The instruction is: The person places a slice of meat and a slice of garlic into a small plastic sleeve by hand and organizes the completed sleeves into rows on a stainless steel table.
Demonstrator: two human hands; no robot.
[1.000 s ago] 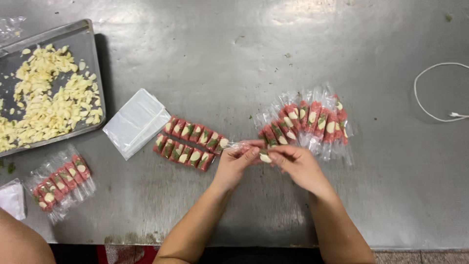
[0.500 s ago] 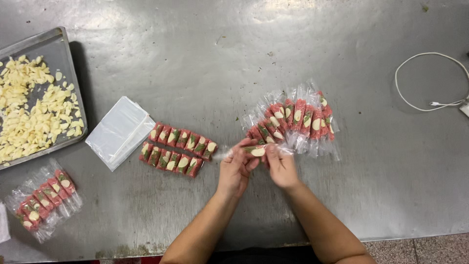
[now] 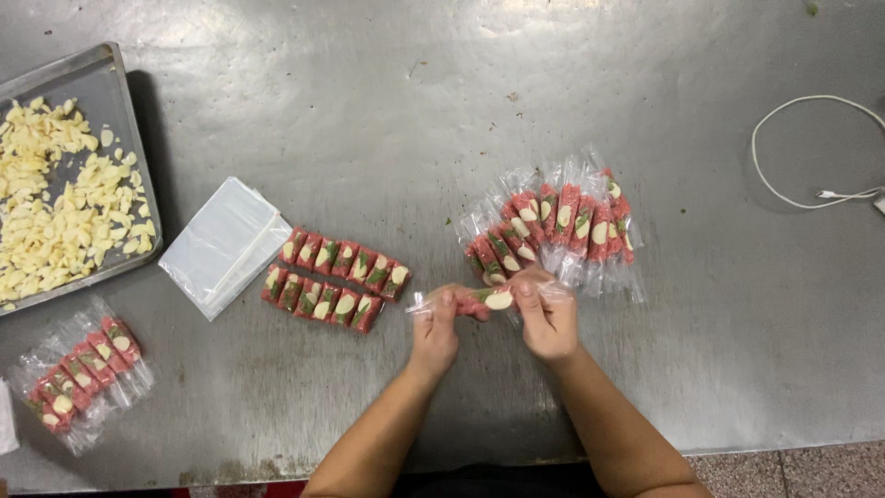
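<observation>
- left hand (image 3: pixel 435 330) and right hand (image 3: pixel 549 318), lower centre of frame, each pinching shut on one end of a wrapped red piece (image 3: pixel 487 299) held level between them, just above the steel table (image 3: pixel 369 101); a grip at both ends keeps the clear wrapper taut
- fan of wrapped pieces (image 3: pixel 558 226) just above the right hand, overlapping, near for reach
- two rows of unwrapped red pieces (image 3: pixel 334 278) left of the left hand, side by side, pale slice and green strip on top
- stack of clear wrappers (image 3: pixel 224 245) further left, beside those rows
- tray of pale slices (image 3: pixel 64 198) at upper left edge
- another wrapped bunch (image 3: pixel 83 369) lower left
- white cable (image 3: pixel 802 152) upper right, well apart
</observation>
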